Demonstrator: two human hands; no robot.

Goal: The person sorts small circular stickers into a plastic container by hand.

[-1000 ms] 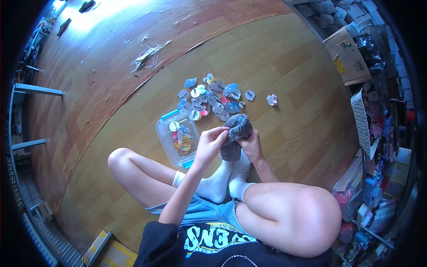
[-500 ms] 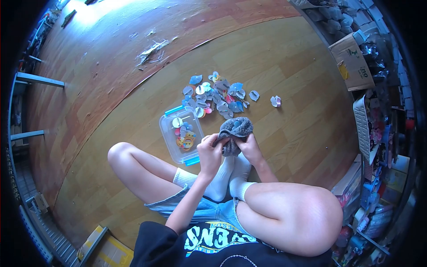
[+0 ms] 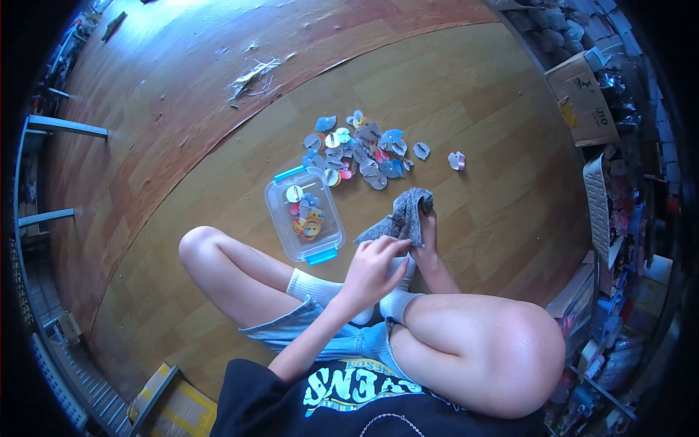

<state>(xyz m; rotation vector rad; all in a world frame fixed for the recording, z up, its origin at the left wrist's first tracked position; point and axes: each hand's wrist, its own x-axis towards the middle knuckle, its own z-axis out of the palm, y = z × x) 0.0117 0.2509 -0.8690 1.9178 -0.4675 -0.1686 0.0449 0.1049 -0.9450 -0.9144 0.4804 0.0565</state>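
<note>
Sitting with knees apart, the person wears a black shirt (image 3: pixel 251 397) whose big letters seem to include E, N and S, the rest lost in folds. The left hand (image 3: pixel 375 273) meets the lower edge of a grey cloth (image 3: pixel 406 215), thumb apart from fingers; whether it pinches, I cannot tell. The right hand (image 3: pixel 429 240) is clamped on the cloth's right side. Held above the white socks (image 3: pixel 306 285), the fuzzy cloth looks light, soft and unlikely to slip, best gripped by its thick folds. Beyond lie a clear box (image 3: pixel 297 246), scattered flat pieces (image 3: pixel 371 135) and a carton (image 3: pixel 581 102), its small print unreadable.
</note>
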